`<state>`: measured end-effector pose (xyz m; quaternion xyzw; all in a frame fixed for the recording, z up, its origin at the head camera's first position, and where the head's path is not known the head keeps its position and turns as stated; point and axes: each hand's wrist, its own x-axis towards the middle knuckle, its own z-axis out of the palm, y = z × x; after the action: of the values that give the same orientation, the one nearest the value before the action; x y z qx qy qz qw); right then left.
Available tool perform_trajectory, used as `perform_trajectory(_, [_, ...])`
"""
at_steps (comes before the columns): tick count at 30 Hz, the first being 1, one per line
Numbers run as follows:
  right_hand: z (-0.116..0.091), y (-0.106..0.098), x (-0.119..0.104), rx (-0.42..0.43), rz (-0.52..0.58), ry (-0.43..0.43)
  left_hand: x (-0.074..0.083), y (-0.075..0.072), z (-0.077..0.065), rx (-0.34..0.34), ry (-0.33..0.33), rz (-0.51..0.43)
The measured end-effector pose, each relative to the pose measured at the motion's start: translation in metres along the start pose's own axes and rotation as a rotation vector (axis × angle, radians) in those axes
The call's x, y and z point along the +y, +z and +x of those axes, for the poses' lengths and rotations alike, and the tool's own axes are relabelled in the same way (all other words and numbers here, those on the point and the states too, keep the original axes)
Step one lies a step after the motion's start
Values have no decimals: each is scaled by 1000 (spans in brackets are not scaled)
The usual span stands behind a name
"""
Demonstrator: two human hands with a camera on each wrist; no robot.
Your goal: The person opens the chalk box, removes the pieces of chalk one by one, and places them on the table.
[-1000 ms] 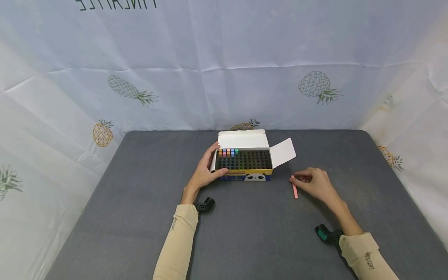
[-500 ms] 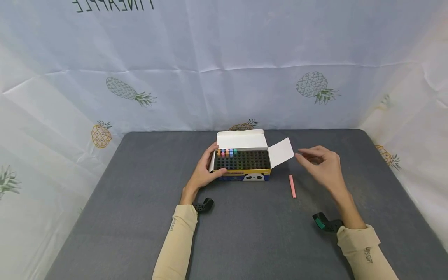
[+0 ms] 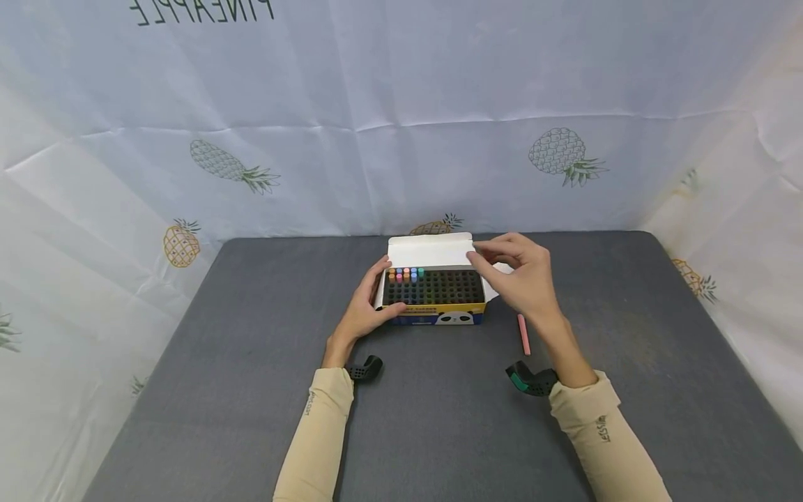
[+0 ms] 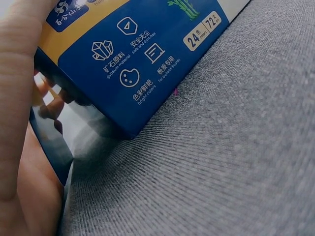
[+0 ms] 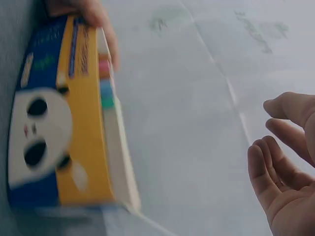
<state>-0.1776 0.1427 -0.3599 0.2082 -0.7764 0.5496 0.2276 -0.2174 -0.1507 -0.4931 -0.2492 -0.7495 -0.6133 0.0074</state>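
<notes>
My left hand grips the left end of a chalk box, thumb at the front and fingers behind. The blue and yellow box has a panda face on its front, and its lid stands raised. Several coloured chalk sticks stand in the back left holes of the dark holder. Over the box's right end is my right hand, hiding part of the side flap. Its fingers are loosely bent, with a gap to the thumb and nothing between them in the right wrist view.
A pink chalk stick lies on the grey table, right of the box and beside my right forearm. White cloth with pineapple prints hangs behind the table and along its sides.
My right hand has left the pink chalk on the table, then moved up and left to the box's right end. My left hand and the box have stayed put.
</notes>
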Motion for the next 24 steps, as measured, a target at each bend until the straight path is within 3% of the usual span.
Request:
perform_trajectory(6, [4,39,12,-94,-40,37,5,1,0,2,-31,6])
perform_trajectory(12, [3,68,33,-158,-103,84,29,2,-1,-19,-38,1])
perform_trajectory(16, [1,78,43,-178,-130,99,37,1,-2,-25,-23,3])
perform_trajectory(24, [-1,89,52,-207,-202,134,35,0,-2,-17,-41,-21])
